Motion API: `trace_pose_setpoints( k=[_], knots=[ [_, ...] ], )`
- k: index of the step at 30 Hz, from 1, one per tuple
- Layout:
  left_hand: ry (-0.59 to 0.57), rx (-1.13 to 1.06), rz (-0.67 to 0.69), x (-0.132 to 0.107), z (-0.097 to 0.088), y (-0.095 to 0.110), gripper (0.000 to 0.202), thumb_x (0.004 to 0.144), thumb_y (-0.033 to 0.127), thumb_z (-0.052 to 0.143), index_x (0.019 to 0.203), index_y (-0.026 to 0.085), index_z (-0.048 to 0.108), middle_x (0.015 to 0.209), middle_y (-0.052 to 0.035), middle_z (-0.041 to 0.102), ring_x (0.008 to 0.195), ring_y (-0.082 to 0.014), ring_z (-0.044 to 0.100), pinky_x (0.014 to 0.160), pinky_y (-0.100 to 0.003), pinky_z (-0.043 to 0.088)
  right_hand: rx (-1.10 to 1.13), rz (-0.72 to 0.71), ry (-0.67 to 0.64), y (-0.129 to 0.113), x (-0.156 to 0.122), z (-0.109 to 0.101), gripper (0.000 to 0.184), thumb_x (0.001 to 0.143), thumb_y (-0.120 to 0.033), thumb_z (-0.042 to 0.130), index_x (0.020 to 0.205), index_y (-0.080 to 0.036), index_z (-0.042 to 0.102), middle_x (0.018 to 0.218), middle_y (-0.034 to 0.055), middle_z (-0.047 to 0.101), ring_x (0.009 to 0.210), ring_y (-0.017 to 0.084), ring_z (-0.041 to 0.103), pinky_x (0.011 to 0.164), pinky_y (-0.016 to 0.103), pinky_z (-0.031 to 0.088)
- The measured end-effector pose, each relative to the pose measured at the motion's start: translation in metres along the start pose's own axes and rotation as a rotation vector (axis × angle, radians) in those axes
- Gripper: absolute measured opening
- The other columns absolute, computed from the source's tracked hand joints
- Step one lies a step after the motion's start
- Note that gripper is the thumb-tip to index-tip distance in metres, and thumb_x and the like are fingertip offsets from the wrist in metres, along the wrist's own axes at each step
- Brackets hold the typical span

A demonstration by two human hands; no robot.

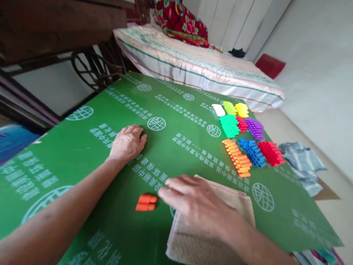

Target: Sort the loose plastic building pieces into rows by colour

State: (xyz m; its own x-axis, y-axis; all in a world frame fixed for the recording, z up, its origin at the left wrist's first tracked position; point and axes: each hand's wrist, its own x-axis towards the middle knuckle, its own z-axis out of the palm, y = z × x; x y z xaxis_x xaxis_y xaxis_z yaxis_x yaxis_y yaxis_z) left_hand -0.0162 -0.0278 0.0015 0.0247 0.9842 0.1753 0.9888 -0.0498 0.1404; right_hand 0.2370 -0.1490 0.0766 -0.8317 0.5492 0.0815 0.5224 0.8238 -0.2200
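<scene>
My left hand [128, 143] rests palm down on the green board [171, 154], its fingers loosely bent and the thumb apart. No object shows in it. My right hand [190, 202] hovers over a folded beige cloth [190, 243] with its fingers reaching left, nothing visible in them. Just left of those fingertips lies a small pair of orange bullet-shaped plastic pieces [146, 202], side by side and apart from the hand. A stack of lighter orange pieces [237, 158] lies farther off to the right.
Beyond the cloth, small plastic pieces lie grouped by colour: green [230, 126], purple [255, 129], blue [253, 152], red [271, 153], yellow [242, 110] and white [218, 110]. A bed [193, 66] adjoins the board's far edge. Dark furniture [60, 29] stands at left.
</scene>
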Motion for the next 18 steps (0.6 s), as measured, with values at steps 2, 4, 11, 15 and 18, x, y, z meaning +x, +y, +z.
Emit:
trace_pose_setpoints(
  k=[2, 4, 11, 15, 18],
  knots=[
    [0.01, -0.006, 0.013, 0.0, 0.0, -0.001, 0.061, 0.088, 0.044, 0.021, 0.124, 0.006, 0.053, 0.134, -0.0162, 0.051, 0.126, -0.0275, 0.045, 0.113, -0.039, 0.033, -0.018, -0.17, -0.062, -0.016, 0.02, 0.005, 0.018, 0.098, -0.02, 0.043, 0.105, -0.021, 0.06, 0.107, 0.0028, 0.065, 0.099, 0.018, 0.058, 0.076, 0.029, 0.052],
    [0.02, -0.016, 0.016, 0.001, 0.0, -0.002, 0.062, 0.088, 0.044, 0.021, 0.122, 0.005, 0.054, 0.133, -0.0173, 0.051, 0.124, -0.0291, 0.046, 0.112, -0.041, 0.034, -0.051, -0.265, -0.093, -0.024, 0.033, 0.014, 0.021, 0.099, -0.022, 0.04, 0.098, -0.021, 0.061, 0.107, 0.0025, 0.064, 0.1, 0.019, 0.057, 0.072, 0.03, 0.051],
    [0.036, -0.016, 0.015, 0.005, 0.004, -0.009, 0.066, 0.087, 0.047, 0.018, 0.123, 0.005, 0.054, 0.132, -0.0173, 0.051, 0.124, -0.0301, 0.046, 0.111, -0.042, 0.035, -0.118, -0.234, -0.124, -0.016, 0.038, 0.025, 0.017, 0.094, -0.016, 0.045, 0.097, -0.018, 0.062, 0.101, 0.0071, 0.064, 0.092, 0.02, 0.059, 0.065, 0.029, 0.05],
    [0.029, -0.011, 0.031, 0.005, 0.005, -0.01, 0.067, 0.086, 0.048, 0.018, 0.123, 0.006, 0.054, 0.133, -0.0175, 0.051, 0.125, -0.0304, 0.045, 0.111, -0.042, 0.034, -0.024, 0.056, -0.124, 0.023, 0.022, 0.003, 0.026, 0.09, -0.016, 0.048, 0.114, -0.019, 0.058, 0.1, 0.005, 0.066, 0.088, 0.019, 0.061, 0.067, 0.03, 0.051],
    [0.02, -0.008, 0.028, 0.005, 0.004, -0.011, 0.067, 0.086, 0.049, 0.018, 0.123, 0.006, 0.053, 0.133, -0.0175, 0.051, 0.124, -0.0304, 0.045, 0.111, -0.043, 0.035, -0.022, 0.473, -0.044, 0.073, -0.004, -0.021, 0.038, 0.089, -0.022, 0.051, 0.127, -0.021, 0.055, 0.109, 0.0071, 0.068, 0.094, 0.02, 0.063, 0.076, 0.032, 0.051]
  ],
)
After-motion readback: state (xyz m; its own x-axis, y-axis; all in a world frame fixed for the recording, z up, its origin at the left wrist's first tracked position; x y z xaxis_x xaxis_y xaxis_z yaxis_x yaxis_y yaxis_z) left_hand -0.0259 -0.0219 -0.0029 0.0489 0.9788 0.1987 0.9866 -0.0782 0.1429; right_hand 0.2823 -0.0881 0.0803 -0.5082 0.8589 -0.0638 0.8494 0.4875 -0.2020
